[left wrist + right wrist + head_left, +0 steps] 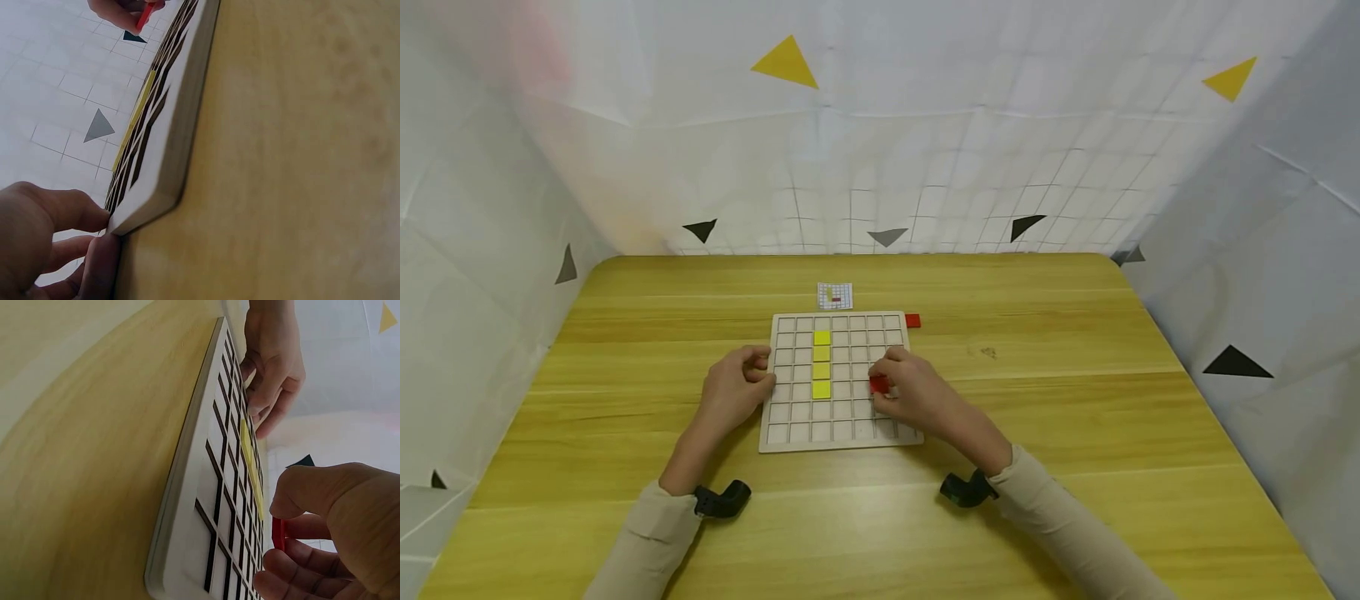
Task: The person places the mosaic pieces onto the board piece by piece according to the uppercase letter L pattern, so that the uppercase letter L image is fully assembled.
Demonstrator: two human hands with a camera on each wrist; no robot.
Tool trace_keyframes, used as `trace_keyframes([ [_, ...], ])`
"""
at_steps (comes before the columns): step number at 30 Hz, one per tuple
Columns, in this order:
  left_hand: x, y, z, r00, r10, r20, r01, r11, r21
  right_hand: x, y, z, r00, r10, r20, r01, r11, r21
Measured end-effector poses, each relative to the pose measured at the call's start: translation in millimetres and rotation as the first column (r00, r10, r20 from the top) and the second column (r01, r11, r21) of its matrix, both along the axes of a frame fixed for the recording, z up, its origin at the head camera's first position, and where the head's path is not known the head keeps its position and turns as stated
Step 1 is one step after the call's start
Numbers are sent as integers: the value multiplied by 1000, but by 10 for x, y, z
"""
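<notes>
A wooden grid board (842,447) lies flat on the table, its shallow square cells framed by raised ridges. Several yellow square tiles (822,389) form one column left of the board's middle. My left hand (736,386) holds the board's left edge between thumb and fingers, as the left wrist view shows up close. Over the right part of the board, my right hand (917,392) pinches a red square tile (878,384). In the right wrist view this red tile (278,534) stands on edge between thumb and fingers, raised above the cells.
Another red tile (913,320) lies by the board's back right corner. Behind the board is a small printed card (835,296) with a grid and coloured squares. White sheets (880,125) with triangles enclose the wooden table (850,525) at the back and sides.
</notes>
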State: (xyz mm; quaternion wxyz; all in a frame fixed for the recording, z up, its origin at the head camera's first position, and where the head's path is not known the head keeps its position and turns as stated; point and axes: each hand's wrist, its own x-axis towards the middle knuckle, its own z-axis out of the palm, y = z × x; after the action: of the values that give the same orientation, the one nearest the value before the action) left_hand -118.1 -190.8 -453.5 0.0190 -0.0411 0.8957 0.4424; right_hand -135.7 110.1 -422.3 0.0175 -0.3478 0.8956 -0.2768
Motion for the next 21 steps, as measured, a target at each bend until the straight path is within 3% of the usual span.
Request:
trace_keyframes([
  [21,-2,0,11,1000,0,4,0,1000,2,15,-208,4,1000,26,-13,-26,999,20],
])
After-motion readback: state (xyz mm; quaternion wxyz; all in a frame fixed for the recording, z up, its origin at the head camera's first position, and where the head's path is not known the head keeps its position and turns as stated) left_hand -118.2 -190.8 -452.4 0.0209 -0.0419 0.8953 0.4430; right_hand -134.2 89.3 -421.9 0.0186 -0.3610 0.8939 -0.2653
